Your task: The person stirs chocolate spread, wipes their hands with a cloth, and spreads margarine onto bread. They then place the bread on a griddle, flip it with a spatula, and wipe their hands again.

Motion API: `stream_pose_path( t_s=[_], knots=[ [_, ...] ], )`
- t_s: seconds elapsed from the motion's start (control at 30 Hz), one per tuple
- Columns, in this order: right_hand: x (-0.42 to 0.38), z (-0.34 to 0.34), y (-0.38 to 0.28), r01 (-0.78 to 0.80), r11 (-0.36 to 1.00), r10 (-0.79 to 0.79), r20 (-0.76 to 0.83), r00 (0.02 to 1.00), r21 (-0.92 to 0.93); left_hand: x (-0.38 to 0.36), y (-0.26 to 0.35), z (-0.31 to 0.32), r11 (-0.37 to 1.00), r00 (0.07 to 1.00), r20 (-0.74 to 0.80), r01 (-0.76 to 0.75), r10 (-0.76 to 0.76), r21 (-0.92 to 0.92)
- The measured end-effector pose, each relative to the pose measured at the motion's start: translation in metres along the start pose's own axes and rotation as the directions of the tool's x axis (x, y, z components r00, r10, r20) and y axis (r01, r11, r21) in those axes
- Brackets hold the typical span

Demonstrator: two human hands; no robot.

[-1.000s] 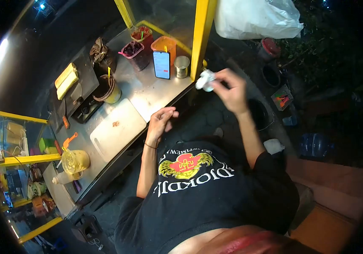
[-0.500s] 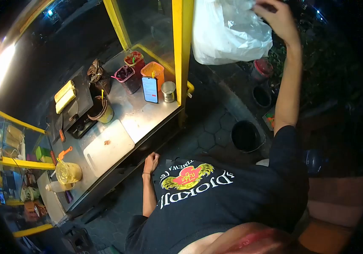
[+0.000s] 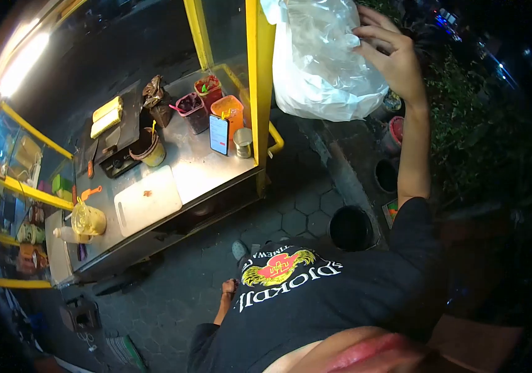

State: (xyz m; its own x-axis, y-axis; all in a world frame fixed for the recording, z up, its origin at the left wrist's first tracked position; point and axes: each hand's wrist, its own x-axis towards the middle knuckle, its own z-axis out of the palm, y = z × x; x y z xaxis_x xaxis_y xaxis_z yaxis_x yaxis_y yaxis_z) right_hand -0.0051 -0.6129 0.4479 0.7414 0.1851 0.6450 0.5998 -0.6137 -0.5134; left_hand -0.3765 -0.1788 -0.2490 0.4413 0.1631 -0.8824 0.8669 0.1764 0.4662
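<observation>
A white plastic bag [image 3: 291, 87] hangs beside the yellow post, with crumpled clear plastic [image 3: 334, 43] in its mouth. My right hand [image 3: 396, 59] is raised to the bag's right side, thumb and fingers apart. The fingertips reach the clear plastic; no firm grip on it shows. Down by the front of my black shirt, my left hand [image 3: 230, 287] is curled into a loose fist. Nothing shows in it, and it touches no object on the counter.
On the steel counter [image 3: 197, 177] are a white cutting board [image 3: 148, 202], a phone [image 3: 219, 135], a tin can [image 3: 243, 143], tubs of coloured spreads [image 3: 192, 112] and a griddle [image 3: 113, 140] with bread [image 3: 107, 117]. A yellow post [image 3: 259, 81] edges the stall. A black bucket [image 3: 350, 228] stands on the paving.
The whole view has shifted, and the bag sits lower, showing more clear plastic. My right hand's fingers have spread at the bag. My left hand is lower, closer to my body.
</observation>
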Motion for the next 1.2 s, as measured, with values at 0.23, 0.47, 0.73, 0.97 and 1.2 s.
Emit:
stream_pose_path(
  t_s=[0.23,0.47,0.73,0.97,1.2],
  knots=[
    [0.009,0.014,0.015,0.127,0.986,-0.138,0.108,0.985,0.108,0.000,-0.053,0.059,0.794,0.840,-0.105,-0.453,0.532,0.406],
    [0.045,0.002,0.073,0.108,0.899,-0.034,0.180,0.983,-0.425,-0.082,-0.005,0.083,0.979,0.942,-0.330,0.012,0.058,0.205],
    [0.044,0.015,0.066,0.018,0.862,0.026,0.080,0.996,-0.506,-0.050,-0.051,0.037,0.990,0.982,-0.183,-0.078,0.055,-0.119],
    [0.044,0.006,0.069,0.009,0.789,0.017,0.037,0.999,-0.615,-0.049,-0.050,-0.028,0.969,0.958,-0.169,-0.214,0.233,0.127],
    [-0.013,-0.025,0.027,-0.089,0.737,-0.036,-0.170,0.985,-0.670,-0.035,-0.041,-0.116,0.935,0.911,-0.211,-0.349,0.355,0.065]
  ],
)
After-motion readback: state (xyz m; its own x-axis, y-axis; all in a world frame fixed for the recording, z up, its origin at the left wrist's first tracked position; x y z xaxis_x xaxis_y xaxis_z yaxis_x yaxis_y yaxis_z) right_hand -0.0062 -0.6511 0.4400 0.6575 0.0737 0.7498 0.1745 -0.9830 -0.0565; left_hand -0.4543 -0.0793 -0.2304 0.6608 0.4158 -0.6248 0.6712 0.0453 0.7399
